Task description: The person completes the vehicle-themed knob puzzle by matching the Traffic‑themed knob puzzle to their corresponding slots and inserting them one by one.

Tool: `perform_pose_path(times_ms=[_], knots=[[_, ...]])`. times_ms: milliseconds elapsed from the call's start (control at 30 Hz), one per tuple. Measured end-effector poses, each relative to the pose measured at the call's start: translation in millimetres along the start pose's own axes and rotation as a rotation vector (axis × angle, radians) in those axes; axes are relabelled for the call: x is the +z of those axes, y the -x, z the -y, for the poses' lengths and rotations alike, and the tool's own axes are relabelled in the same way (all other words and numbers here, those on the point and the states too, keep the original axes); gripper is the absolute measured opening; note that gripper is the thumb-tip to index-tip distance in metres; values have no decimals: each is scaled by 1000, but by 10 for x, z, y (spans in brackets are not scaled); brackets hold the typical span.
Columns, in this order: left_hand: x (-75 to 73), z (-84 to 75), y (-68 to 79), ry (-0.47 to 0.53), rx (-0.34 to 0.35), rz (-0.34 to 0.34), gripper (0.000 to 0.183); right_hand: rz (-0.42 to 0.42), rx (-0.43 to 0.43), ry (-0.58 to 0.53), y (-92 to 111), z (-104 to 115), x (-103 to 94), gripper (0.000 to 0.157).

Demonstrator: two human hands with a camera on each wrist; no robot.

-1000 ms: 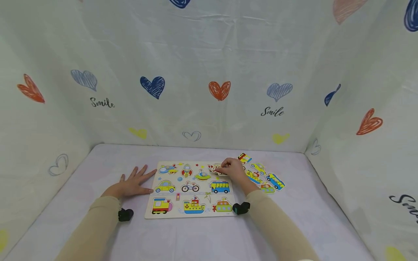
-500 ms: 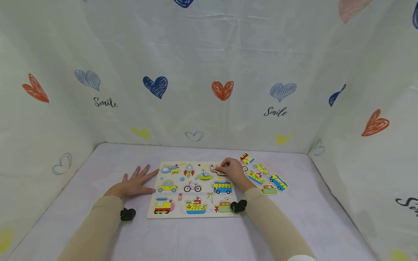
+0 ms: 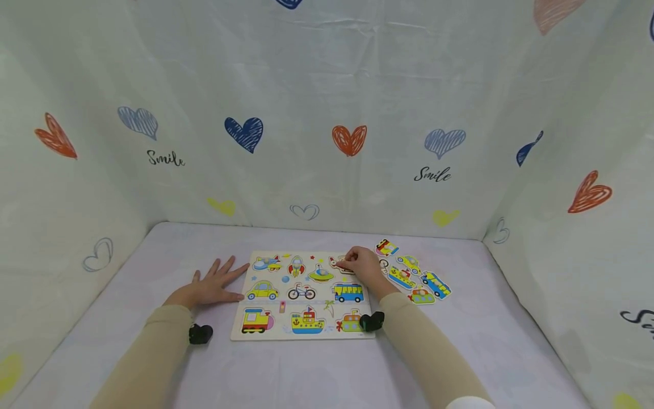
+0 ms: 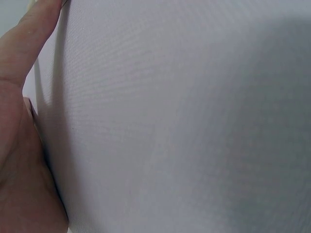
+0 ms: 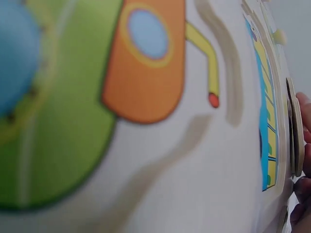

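A wooden vehicle puzzle board (image 3: 278, 335) lies flat on the white-covered table, with three rows of printed vehicles. My right hand (image 3: 367, 267) is over its upper right corner, pinching a small puzzle piece (image 3: 334, 262) with red in its print; the fingers hide most of it. In the right wrist view, the fingers (image 5: 303, 133) hold that piece's thin wooden edge (image 5: 294, 128) at the far right. My left hand (image 3: 206, 287) lies with fingers spread on the table, its fingertips and thumb at the board's left edge. Only its thumb side shows in the left wrist view.
Several loose puzzle pieces lie right of the board: a train (image 3: 386, 247), a car (image 3: 409, 264), a ship (image 3: 401, 278), a bus (image 3: 436, 284), a submarine (image 3: 422, 295) and a partly hidden bicycle (image 3: 384, 264). White curtains with printed hearts enclose the table's back and sides.
The head view has shifted slightly, moving the whole scene a little to the right. My right hand stays at the board's upper right corner with the puzzle piece; the left hand keeps its place.
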State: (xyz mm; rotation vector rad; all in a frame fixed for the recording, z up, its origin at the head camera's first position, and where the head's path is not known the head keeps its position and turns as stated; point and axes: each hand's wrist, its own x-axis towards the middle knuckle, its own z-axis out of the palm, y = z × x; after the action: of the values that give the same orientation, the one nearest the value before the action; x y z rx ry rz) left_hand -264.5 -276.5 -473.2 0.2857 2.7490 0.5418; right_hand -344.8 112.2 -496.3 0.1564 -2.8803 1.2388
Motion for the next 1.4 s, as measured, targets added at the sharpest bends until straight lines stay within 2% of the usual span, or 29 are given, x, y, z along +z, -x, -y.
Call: perform_pose_path(times_ms=[167, 333, 533, 767, 1100, 1400], knots=[[-7, -13, 6, 2, 2, -13, 93, 36, 4, -46, -29, -12, -27, 23], [15, -22, 9, -29, 10, -38, 90, 105, 11, -64, -19, -25, -67, 16], [0, -74, 6, -29, 21, -59, 87, 168, 23, -88, -2, -27, -116, 18], [29, -116, 13, 36, 26, -64, 84, 190, 14, -61, 35, -22, -134, 20], [60, -63, 43, 64, 65, -88, 82, 205, -28, 6, 88, 43, -153, 19], [83, -67, 46, 69, 63, -90, 79, 178, -17, -6, 166, 2, -265, 31]])
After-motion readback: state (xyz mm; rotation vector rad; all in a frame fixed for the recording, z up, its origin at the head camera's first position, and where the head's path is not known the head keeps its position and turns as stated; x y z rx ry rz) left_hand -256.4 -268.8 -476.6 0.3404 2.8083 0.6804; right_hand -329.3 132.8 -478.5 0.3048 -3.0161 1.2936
